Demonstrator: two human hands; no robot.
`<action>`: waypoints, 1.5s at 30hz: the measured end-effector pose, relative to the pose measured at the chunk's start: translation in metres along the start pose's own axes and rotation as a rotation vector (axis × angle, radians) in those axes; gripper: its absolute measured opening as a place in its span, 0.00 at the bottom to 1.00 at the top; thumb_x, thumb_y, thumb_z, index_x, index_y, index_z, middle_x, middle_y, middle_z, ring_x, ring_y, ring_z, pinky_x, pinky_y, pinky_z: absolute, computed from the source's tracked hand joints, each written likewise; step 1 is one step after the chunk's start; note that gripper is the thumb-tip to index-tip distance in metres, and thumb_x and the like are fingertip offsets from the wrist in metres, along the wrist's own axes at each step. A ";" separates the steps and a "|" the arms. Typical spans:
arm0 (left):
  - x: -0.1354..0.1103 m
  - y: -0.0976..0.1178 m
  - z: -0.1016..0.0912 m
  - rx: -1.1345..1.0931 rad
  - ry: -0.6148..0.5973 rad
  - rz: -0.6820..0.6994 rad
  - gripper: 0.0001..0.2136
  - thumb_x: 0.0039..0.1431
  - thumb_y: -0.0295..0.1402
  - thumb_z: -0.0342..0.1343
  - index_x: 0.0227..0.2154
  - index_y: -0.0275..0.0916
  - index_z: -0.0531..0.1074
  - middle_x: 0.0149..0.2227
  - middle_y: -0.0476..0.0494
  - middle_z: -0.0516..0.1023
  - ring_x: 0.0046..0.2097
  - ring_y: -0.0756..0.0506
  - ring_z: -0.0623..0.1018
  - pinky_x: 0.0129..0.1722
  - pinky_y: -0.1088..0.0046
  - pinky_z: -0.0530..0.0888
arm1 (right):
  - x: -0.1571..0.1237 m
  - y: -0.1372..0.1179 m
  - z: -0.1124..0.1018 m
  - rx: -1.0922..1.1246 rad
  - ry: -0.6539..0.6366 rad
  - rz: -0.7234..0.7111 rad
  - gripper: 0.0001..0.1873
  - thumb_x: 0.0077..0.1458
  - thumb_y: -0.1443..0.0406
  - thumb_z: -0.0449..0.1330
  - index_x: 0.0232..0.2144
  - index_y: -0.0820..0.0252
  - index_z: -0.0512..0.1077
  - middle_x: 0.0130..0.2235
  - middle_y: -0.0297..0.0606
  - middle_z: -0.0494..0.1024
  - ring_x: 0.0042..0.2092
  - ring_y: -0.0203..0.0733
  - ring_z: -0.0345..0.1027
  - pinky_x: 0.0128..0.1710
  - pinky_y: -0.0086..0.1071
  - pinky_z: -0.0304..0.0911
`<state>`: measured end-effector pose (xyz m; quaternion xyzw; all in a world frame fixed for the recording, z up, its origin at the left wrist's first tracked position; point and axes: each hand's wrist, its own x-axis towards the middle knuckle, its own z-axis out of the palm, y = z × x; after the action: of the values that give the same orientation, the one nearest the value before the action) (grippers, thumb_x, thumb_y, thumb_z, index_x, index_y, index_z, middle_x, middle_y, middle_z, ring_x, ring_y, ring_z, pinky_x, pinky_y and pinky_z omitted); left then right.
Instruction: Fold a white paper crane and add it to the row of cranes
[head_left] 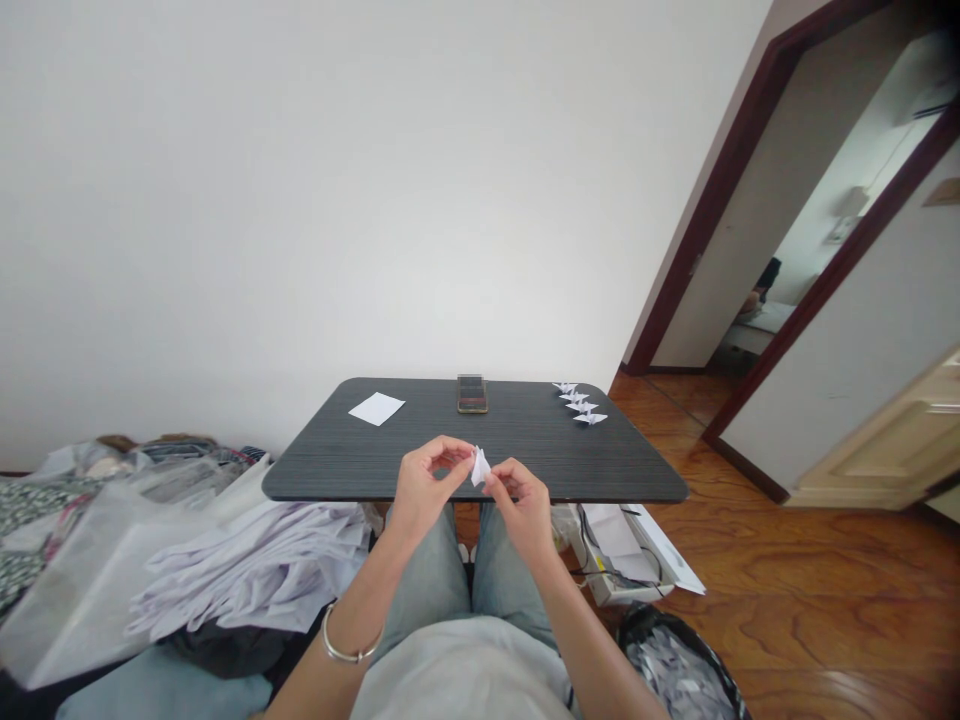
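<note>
White heap [247,575]: soft crumpled sheets and clear plastic bags, lying low at the left, beside the desk.
Desk [322,465]: dark grey top with fine straight grain lines, flat, with rounded corners.
Paper sheet [376,408]: white, flat and rectangular, lying on the far left part of the desk.
Bracelet [346,648]: thin shiny metal ring around the left wrist.
Left hand [421,487]: fingers bent and closed; thumb and forefinger pinch the left edge of the folded paper.
Folded paper [480,466]: small and white, pointed, with sharp creases; it is held in the air between both hands, above the near edge of the desk.
Phone [472,394]: dark rectangle with a lighter rim, at the far middle of the desk.
Right hand [526,500]: also closed; the fingertips grip the right side of the folded paper.
Paper figures [581,403]: four small white folded shapes with pointed wings, in a slanted row at the far right of the desk.
Floor [795,590]: glossy reddish-brown wood with wavy grain.
</note>
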<state>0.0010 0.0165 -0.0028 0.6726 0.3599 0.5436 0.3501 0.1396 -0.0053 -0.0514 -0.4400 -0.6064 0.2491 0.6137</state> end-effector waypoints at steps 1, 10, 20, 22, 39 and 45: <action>0.000 0.001 0.000 0.007 -0.001 0.005 0.05 0.49 0.30 0.58 0.29 0.35 0.75 0.28 0.45 0.77 0.30 0.49 0.75 0.33 0.75 0.71 | 0.000 0.000 0.000 -0.005 0.000 -0.004 0.07 0.53 0.65 0.54 0.24 0.58 0.68 0.23 0.32 0.69 0.26 0.36 0.63 0.26 0.28 0.57; 0.002 0.005 0.000 0.024 -0.016 0.018 0.02 0.48 0.28 0.57 0.26 0.35 0.73 0.26 0.46 0.76 0.29 0.50 0.74 0.32 0.75 0.71 | 0.000 0.001 0.000 -0.013 0.002 -0.005 0.07 0.53 0.65 0.55 0.24 0.59 0.68 0.24 0.32 0.70 0.27 0.37 0.64 0.26 0.28 0.57; 0.001 0.002 0.002 -0.003 0.036 0.023 0.06 0.50 0.30 0.57 0.32 0.36 0.74 0.29 0.46 0.77 0.32 0.49 0.75 0.35 0.75 0.71 | 0.000 0.001 0.000 -0.018 0.002 -0.001 0.08 0.54 0.64 0.55 0.24 0.59 0.68 0.23 0.32 0.70 0.26 0.37 0.64 0.26 0.28 0.58; 0.001 0.001 0.002 -0.014 0.047 0.007 0.07 0.49 0.30 0.58 0.33 0.36 0.74 0.29 0.46 0.77 0.32 0.49 0.75 0.35 0.75 0.71 | 0.000 0.001 0.000 -0.019 0.004 -0.004 0.08 0.54 0.64 0.54 0.24 0.59 0.68 0.23 0.33 0.70 0.26 0.37 0.65 0.26 0.28 0.58; -0.006 -0.006 0.010 -0.221 -0.028 -0.181 0.10 0.45 0.30 0.61 0.32 0.35 0.69 0.29 0.45 0.76 0.31 0.49 0.75 0.34 0.74 0.71 | 0.000 -0.001 0.002 0.122 0.026 0.076 0.10 0.52 0.59 0.56 0.24 0.59 0.68 0.22 0.33 0.69 0.25 0.36 0.64 0.22 0.26 0.57; -0.005 -0.009 0.009 -0.313 -0.032 -0.211 0.10 0.44 0.29 0.61 0.31 0.36 0.68 0.26 0.48 0.76 0.29 0.51 0.75 0.31 0.76 0.70 | 0.000 -0.002 0.001 0.171 0.014 0.083 0.12 0.53 0.58 0.55 0.24 0.59 0.69 0.22 0.33 0.69 0.25 0.35 0.63 0.21 0.26 0.56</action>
<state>0.0078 0.0156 -0.0143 0.5771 0.3338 0.5423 0.5113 0.1381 -0.0058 -0.0501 -0.4124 -0.5600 0.3220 0.6424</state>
